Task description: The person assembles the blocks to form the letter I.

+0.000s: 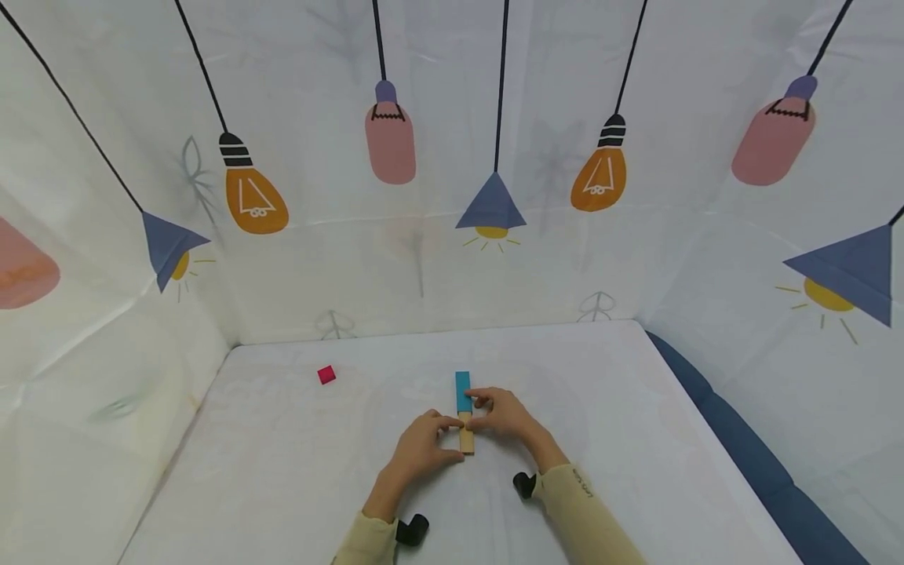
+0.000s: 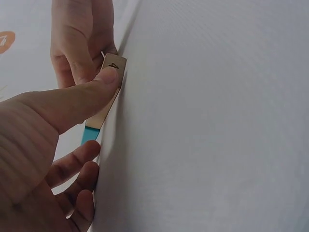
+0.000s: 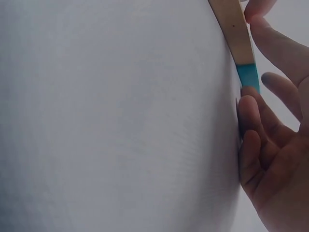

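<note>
A plain wooden block (image 1: 466, 444) and a blue block (image 1: 462, 381) lie end to end in a line on the white table. My left hand (image 1: 417, 449) holds the wooden block from the left, its thumb against the near face, which bears a dark "4", and its forefinger close to the joint. From the right, my right hand (image 1: 503, 414) touches the line. Its thumb (image 3: 277, 46) rests along the wooden block's side and its forefinger reaches the blue block. Its other fingers are loosely bent by the table surface.
A small red block (image 1: 326, 375) sits apart at the back left of the white table (image 1: 297, 471). White sheets printed with hanging lamps (image 1: 492, 205) surround it. A dark blue padded edge (image 1: 756, 463) runs along the right side.
</note>
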`<state>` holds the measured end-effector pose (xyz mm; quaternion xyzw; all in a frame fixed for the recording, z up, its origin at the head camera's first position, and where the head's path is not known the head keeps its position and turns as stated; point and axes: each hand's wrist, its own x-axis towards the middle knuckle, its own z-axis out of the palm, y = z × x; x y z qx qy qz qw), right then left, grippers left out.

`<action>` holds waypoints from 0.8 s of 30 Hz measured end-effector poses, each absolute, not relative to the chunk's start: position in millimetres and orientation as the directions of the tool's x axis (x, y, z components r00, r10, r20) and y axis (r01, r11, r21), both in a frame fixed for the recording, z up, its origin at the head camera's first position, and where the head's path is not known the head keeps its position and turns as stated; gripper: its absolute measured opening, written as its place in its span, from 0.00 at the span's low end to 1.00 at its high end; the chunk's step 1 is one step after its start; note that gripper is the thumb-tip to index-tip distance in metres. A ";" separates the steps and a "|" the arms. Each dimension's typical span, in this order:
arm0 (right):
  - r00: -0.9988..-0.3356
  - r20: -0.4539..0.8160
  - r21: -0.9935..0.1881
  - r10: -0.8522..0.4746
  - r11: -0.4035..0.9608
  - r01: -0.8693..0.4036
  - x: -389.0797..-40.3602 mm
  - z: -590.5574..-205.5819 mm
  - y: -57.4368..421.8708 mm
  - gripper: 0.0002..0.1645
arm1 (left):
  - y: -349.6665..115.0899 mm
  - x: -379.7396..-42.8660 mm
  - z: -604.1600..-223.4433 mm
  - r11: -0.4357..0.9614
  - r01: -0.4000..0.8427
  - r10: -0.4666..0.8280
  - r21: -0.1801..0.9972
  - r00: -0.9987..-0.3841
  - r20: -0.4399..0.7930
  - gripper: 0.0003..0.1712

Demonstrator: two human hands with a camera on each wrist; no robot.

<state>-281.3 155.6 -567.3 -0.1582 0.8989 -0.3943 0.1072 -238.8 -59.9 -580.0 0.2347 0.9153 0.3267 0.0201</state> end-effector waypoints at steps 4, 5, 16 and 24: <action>-0.932 -0.060 -0.720 -0.357 0.662 -0.207 -281.6 -569.5 154.7 0.38 | -58.5 -238.2 -579.7 0.679 0.408 0.433 0.610 -0.894 0.116 0.29; -0.935 -0.061 -0.716 -0.350 0.668 -0.204 -281.8 -570.0 154.6 0.38 | -58.2 -238.1 -579.5 0.680 0.406 0.430 0.611 -0.895 0.116 0.29; -0.937 -0.066 -0.741 -0.342 0.646 -0.183 -279.5 -566.0 154.1 0.38 | -69.3 -238.9 -576.5 0.628 0.387 0.419 0.675 -0.899 0.125 0.25; -0.938 -0.068 -0.743 -0.339 0.645 -0.179 -283.3 -571.3 153.8 0.38 | -110.9 -255.2 -574.8 0.669 0.330 0.313 0.666 -0.938 0.151 0.16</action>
